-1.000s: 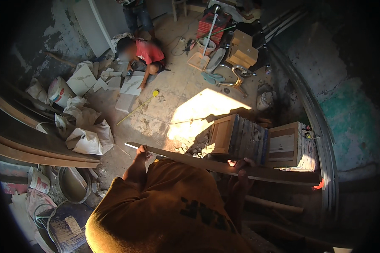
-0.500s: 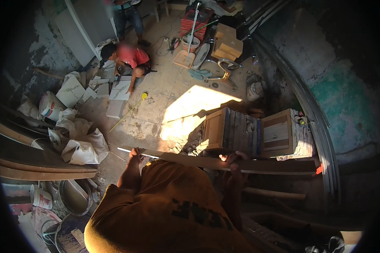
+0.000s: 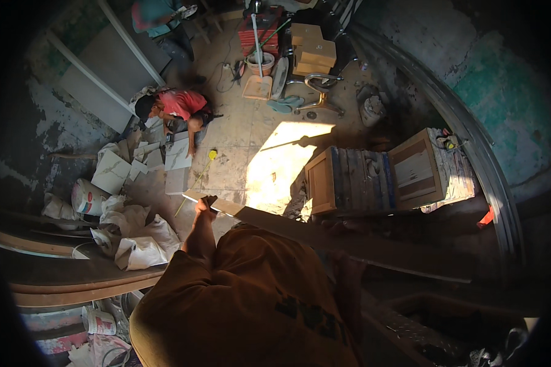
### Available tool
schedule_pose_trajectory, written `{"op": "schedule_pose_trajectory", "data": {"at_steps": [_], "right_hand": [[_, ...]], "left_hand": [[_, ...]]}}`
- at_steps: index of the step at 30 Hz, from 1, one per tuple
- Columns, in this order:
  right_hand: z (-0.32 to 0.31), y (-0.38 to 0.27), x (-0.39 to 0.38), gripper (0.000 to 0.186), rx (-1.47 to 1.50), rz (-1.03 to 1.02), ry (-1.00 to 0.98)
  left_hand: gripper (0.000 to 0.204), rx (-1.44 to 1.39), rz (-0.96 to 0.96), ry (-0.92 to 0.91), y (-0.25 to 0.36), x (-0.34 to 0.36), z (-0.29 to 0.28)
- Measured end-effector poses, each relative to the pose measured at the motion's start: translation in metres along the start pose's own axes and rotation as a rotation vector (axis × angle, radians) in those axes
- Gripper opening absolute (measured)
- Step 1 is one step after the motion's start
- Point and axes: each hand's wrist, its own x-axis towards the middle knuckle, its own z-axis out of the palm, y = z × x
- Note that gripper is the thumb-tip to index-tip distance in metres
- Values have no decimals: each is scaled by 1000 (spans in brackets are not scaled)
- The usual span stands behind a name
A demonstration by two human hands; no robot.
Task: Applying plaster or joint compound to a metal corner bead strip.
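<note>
A long, narrow board point(image 3: 275, 225) lies across the front of my body, slanting from upper left down to lower right. Near its pale left end, my left hand point(image 3: 204, 209) is closed round the edge. Further along, in deep shadow, my right hand point(image 3: 347, 260) grips the same board from below, with dim fingers showing at its far edge. The board's right end reaches into the dark, close to the metal lengths along the wall.
A wooden cabinet door point(image 3: 415, 173) and a stack of panels point(image 3: 364, 180) stand beyond the board. White sacks point(image 3: 147, 241) lie left. A crouching co-worker point(image 3: 183, 105) touches a tile point(image 3: 177, 153) near a tape measure point(image 3: 212, 155). Long metal profiles point(image 3: 471, 134) line the right wall.
The board has tilted more, its right end now lower in the picture and apart from the red piece. Both hands stay on it. The whole view has shifted, and the right hand is darker.
</note>
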Motion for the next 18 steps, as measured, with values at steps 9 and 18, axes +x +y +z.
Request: {"op": "schedule_pose_trajectory", "data": {"at_steps": [9,18], "right_hand": [[-109,-4,0,68,-203,-5,268],[-154,-26,35,70,-130,-46,346]], "left_hand": [[24,79,176,-400,-82,6,163],[20,67,146,-644,-102,-49,315]]}}
